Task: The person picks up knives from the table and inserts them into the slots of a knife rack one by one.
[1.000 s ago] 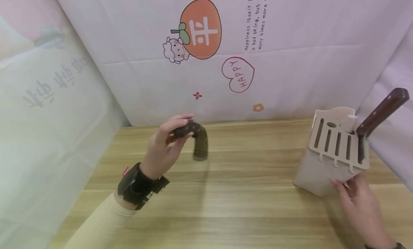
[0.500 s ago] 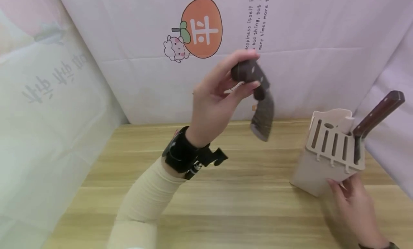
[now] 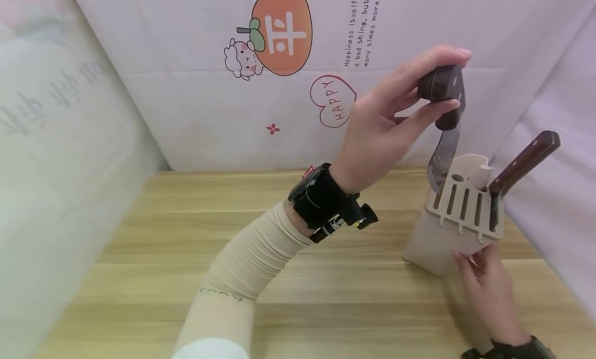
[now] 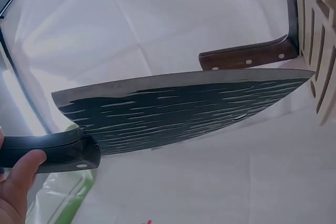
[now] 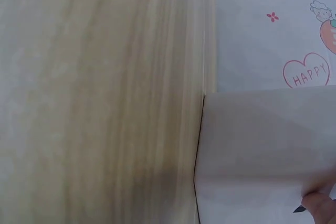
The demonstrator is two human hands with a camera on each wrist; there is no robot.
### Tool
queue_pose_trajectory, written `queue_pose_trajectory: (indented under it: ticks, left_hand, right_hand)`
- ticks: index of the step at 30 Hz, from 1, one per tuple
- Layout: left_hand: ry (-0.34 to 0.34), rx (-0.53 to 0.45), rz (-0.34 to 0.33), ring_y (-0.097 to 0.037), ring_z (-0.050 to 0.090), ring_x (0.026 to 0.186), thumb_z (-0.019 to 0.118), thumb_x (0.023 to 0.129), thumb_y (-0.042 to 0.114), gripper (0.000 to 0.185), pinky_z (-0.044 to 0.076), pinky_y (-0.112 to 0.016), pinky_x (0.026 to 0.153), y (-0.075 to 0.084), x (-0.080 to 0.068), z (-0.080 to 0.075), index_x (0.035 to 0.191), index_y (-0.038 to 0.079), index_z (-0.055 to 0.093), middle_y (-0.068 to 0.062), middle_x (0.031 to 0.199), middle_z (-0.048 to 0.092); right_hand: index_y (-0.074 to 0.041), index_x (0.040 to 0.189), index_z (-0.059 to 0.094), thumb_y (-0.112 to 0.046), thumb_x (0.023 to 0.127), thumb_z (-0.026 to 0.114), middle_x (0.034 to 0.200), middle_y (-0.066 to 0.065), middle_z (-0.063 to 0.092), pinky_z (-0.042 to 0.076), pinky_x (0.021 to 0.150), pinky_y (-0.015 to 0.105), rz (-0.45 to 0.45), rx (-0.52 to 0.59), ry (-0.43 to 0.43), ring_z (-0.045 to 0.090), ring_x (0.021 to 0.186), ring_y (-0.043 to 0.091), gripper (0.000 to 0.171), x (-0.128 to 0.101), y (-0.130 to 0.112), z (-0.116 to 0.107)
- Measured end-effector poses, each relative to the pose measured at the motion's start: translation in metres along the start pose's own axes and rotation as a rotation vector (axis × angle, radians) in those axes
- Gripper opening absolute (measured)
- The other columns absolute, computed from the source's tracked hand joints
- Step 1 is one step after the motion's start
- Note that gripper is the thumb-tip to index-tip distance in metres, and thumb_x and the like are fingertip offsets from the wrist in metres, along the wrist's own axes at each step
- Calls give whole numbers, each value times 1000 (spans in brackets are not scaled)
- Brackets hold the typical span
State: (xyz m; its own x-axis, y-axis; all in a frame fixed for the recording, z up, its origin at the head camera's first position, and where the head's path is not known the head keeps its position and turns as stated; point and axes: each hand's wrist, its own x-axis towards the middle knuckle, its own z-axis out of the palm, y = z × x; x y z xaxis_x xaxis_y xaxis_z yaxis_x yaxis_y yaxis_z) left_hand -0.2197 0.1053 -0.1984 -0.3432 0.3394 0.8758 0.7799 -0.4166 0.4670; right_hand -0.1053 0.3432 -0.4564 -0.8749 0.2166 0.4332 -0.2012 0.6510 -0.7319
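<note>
My left hand (image 3: 400, 103) pinches the dark handle (image 3: 442, 90) of a cleaver, raised above the table. Its patterned dark blade (image 3: 442, 157) hangs down with the tip at the top left of the beige knife block (image 3: 447, 224). In the left wrist view the broad blade (image 4: 178, 114) fills the middle and the thumb (image 4: 18, 182) lies on the handle. My right hand (image 3: 484, 292) rests on the block's lower front face with fingers extended. A brown-handled knife (image 3: 521, 165) sits in the block's right slot. The right wrist view shows the block's side (image 5: 262, 156).
The wooden table (image 3: 233, 266) stretches left and forward. A printed cloth backdrop (image 3: 279, 90) closes the back and the right side, a pale sheet (image 3: 60, 167) the left. The block stands near the right wall.
My left hand has lifted the cleaver off the table and carried it up and to the right, to above the knife block. The right hand stays at the block.
</note>
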Motion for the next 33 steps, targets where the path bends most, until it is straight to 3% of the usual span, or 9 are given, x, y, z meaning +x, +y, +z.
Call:
queue_pose_trajectory:
  ticks: [4,7,10,14,17,24,31,33]
  left_hand:
    - [-58,-3,-53,3,53,119,65,94,-12,38,50,-26,103,-4,-4,4,129,-19,54,-29,133,58]
    - [-98,48,-76,6,50,122,65,95,-9,38,48,-22,103,-8,-7,8,131,-17,55,-25,136,59]
    - [-127,99,-95,9,47,125,64,97,-8,39,45,-19,105,-13,-8,12,134,-15,54,-23,141,57]
    - [-162,189,-212,14,41,128,64,98,-3,45,37,-11,107,-28,-1,21,142,-6,53,-13,149,54]
    - [-190,242,-338,17,39,128,66,98,0,50,34,-6,104,-44,4,31,146,1,52,-3,153,51]
    - [-210,255,-574,16,42,127,65,99,3,53,35,-1,98,-77,0,43,150,13,53,7,154,50]
    - [-180,190,-683,15,45,124,67,98,0,53,38,-3,97,-102,-12,48,148,15,57,9,151,52]
    - [-185,194,-700,15,45,123,67,98,1,52,38,-3,96,-107,-16,49,147,16,58,10,150,53]
  right_hand:
    - [-3,154,34,4,102,58,141,38,48,37,84,-3,10,10,6,37,110,-24,58,-1,-5,3]
    - [-3,154,35,6,101,58,140,38,48,38,85,-2,4,12,15,38,111,-23,59,-1,-5,4]
    - [-1,152,38,9,99,59,142,24,52,40,86,-1,2,21,31,41,113,-21,58,0,-5,6]
    - [-1,152,39,10,98,60,143,22,52,41,87,1,4,29,40,43,116,-18,58,-1,-5,8]
    - [-2,154,36,8,99,59,143,35,48,39,88,0,-2,23,27,42,119,-18,60,-2,-5,8]
    - [-2,155,34,7,100,59,143,36,48,38,88,-1,8,17,24,40,118,-19,61,-3,-8,13]
    - [3,149,38,7,99,61,140,36,51,38,85,-2,75,3,62,42,112,-23,54,-7,-7,16]
    - [3,147,41,7,99,62,141,25,55,39,86,-1,83,-3,77,43,111,-23,53,-7,-6,17]
